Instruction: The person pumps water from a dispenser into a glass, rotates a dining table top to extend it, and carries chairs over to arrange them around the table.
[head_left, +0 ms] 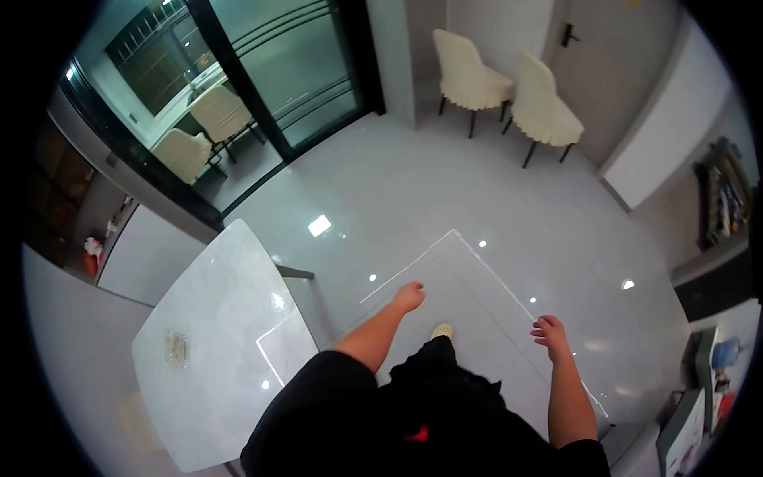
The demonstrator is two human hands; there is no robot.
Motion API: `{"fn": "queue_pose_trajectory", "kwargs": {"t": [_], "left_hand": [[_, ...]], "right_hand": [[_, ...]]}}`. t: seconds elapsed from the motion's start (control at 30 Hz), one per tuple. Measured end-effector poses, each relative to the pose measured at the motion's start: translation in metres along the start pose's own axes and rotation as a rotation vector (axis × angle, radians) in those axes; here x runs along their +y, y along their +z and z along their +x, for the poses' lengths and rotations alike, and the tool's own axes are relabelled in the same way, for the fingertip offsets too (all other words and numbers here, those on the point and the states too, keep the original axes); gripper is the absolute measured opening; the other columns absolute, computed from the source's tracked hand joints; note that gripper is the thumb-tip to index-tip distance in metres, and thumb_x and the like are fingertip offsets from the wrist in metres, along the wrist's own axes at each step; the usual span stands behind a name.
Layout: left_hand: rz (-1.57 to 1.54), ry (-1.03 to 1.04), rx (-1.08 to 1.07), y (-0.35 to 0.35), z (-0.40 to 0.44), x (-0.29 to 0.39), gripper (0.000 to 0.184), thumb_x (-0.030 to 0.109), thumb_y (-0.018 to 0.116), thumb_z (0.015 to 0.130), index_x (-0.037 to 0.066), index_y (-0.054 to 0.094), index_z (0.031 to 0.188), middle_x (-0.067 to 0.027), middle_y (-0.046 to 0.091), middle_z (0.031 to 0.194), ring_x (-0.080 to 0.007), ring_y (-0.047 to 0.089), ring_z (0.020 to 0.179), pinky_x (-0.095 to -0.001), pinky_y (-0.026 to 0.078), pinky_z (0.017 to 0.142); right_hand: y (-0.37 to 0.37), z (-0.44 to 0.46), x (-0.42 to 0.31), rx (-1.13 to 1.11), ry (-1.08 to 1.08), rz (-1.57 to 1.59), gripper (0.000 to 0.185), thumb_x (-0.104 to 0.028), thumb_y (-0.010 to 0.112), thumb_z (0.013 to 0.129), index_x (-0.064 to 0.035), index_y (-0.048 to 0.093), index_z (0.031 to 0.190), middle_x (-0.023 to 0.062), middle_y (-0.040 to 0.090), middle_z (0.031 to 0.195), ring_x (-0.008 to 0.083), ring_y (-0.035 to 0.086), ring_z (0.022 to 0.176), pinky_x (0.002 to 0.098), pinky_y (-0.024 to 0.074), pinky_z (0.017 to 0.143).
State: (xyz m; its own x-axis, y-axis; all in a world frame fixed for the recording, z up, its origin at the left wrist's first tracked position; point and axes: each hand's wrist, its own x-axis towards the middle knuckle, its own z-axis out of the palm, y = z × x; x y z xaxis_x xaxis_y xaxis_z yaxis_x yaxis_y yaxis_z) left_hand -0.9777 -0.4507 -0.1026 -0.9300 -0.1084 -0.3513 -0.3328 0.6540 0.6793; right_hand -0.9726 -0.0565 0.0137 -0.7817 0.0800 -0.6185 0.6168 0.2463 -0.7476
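Observation:
My left hand (410, 297) hangs in the air over the grey tiled floor (397, 183), to the right of a white table. Its fingers look loosely curled in, and nothing shows in them. Farther right, my right hand (550, 334) is also above the floor, with its fingers slightly bent and apart, holding nothing. One light-coloured shoe (442, 330) pokes out below my black clothing. On the white table (214, 294) sits a small clear container (176, 348), its contents too small to make out. Neither hand touches anything.
Two cream chairs (469, 71) with dark legs stand near the closed door (604, 71). Through a sliding glass door (286, 71), more cream chairs (221, 113) appear beside a counter. A cabinet (143, 250) is at the left; shelves with a blue container (725, 354) line the right.

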Motion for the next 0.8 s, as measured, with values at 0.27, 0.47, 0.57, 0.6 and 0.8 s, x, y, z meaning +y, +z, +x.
{"fn": "queue_pose_trajectory", "kwargs": {"t": [0.27, 0.47, 0.57, 0.6, 0.8], "left_hand": [[-0.106, 0.116, -0.001, -0.026, 0.241, 0.164, 0.036, 0.021, 0.051, 0.074, 0.002, 0.055, 0.105, -0.0162, 0.060, 0.095, -0.0290, 0.057, 0.090, -0.0352, 0.045, 0.078], [-0.180, 0.186, -0.007, -0.016, 0.412, 0.258, 0.037, 0.019, 0.051, 0.075, 0.001, 0.053, 0.107, -0.0146, 0.060, 0.092, -0.0238, 0.058, 0.082, -0.0327, 0.047, 0.069], [-0.357, -0.176, -0.039, -0.024, 0.451, 0.305, 0.037, 0.018, 0.050, 0.076, 0.003, 0.051, 0.110, -0.0114, 0.059, 0.088, -0.0182, 0.058, 0.073, -0.0293, 0.045, 0.057], [-0.354, -0.180, -0.102, -0.025, 0.468, 0.311, 0.040, 0.019, 0.052, 0.076, 0.005, 0.048, 0.113, -0.0092, 0.056, 0.094, -0.0164, 0.056, 0.077, -0.0297, 0.045, 0.060], [-0.539, -0.071, -0.109, -0.055, 0.602, 0.377, 0.044, 0.012, 0.050, 0.075, 0.006, 0.042, 0.119, -0.0055, 0.052, 0.091, -0.0095, 0.048, 0.067, -0.0219, 0.039, 0.051]], "right_hand": [[-0.074, 0.176, -0.126, -0.034, -0.021, 0.079, 0.033, -0.028, 0.050, 0.082, -0.0052, 0.047, 0.105, 0.0088, 0.057, 0.094, 0.0193, 0.058, 0.080, 0.0318, 0.0460, 0.064], [-0.111, 0.348, -0.230, -0.096, -0.050, 0.163, 0.036, -0.029, 0.051, 0.081, -0.0045, 0.048, 0.107, 0.0079, 0.056, 0.095, 0.0179, 0.058, 0.079, 0.0311, 0.0468, 0.065], [-0.129, 0.429, -0.287, -0.152, -0.019, 0.242, 0.035, -0.029, 0.051, 0.081, -0.0048, 0.048, 0.107, 0.0082, 0.056, 0.095, 0.0182, 0.058, 0.080, 0.0317, 0.0473, 0.065], [-0.131, 0.448, -0.305, -0.163, -0.010, 0.255, 0.035, -0.029, 0.051, 0.082, -0.0049, 0.048, 0.107, 0.0085, 0.056, 0.095, 0.0185, 0.058, 0.080, 0.0322, 0.0475, 0.065], [-0.140, 0.566, -0.401, -0.264, -0.103, 0.290, 0.037, -0.031, 0.052, 0.081, -0.0077, 0.047, 0.109, 0.0081, 0.056, 0.097, 0.0198, 0.059, 0.081, 0.0346, 0.0496, 0.061]]}}
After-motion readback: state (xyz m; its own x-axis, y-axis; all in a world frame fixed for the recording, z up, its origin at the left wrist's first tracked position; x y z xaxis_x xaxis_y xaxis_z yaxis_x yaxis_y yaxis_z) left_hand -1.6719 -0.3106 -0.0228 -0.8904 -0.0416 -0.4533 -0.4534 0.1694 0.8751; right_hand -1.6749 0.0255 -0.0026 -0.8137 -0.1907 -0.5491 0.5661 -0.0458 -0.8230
